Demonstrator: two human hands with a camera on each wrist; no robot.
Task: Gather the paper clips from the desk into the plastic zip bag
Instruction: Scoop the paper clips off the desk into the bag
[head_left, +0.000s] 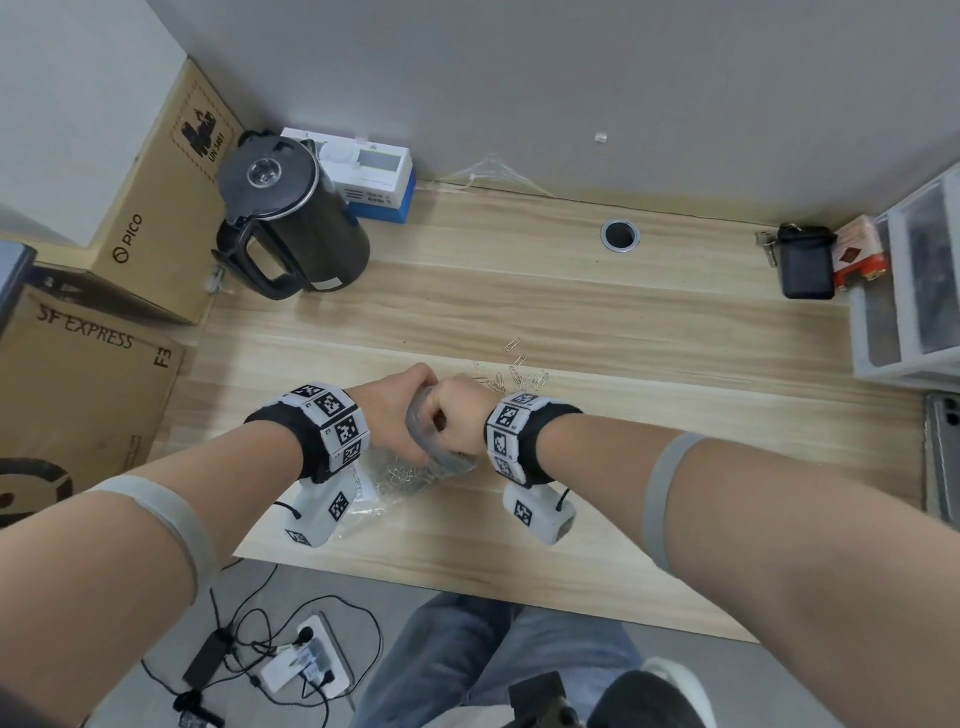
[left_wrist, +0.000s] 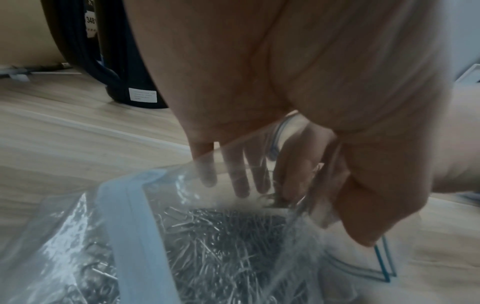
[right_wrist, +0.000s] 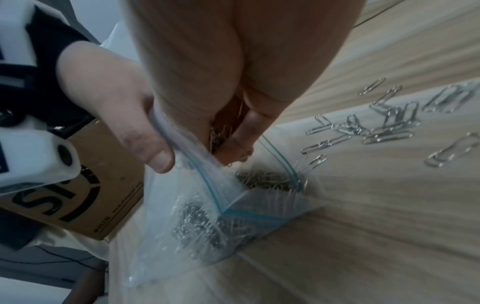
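A clear plastic zip bag (head_left: 405, 475) with a blue seal strip (right_wrist: 255, 216) lies on the wooden desk (head_left: 623, 322), with a heap of silver paper clips (left_wrist: 221, 246) inside it. My left hand (head_left: 400, 421) pinches the bag's rim, thumb (right_wrist: 155, 152) on the outside, and holds the mouth up and apart. My right hand (head_left: 460, 415) is over the mouth, its curled fingers gripping a bunch of paper clips (right_wrist: 221, 131). Several loose paper clips (head_left: 519, 376) (right_wrist: 384, 125) lie on the desk just beyond the right hand.
A black kettle (head_left: 291, 218) and a blue-and-white box (head_left: 374, 176) stand at the back left, beside cardboard boxes (head_left: 78, 395). A cable hole (head_left: 620, 235), a black pouch (head_left: 805, 260) and plastic drawers (head_left: 914, 291) are at the back right. The desk's front edge (head_left: 467, 587) is near me.
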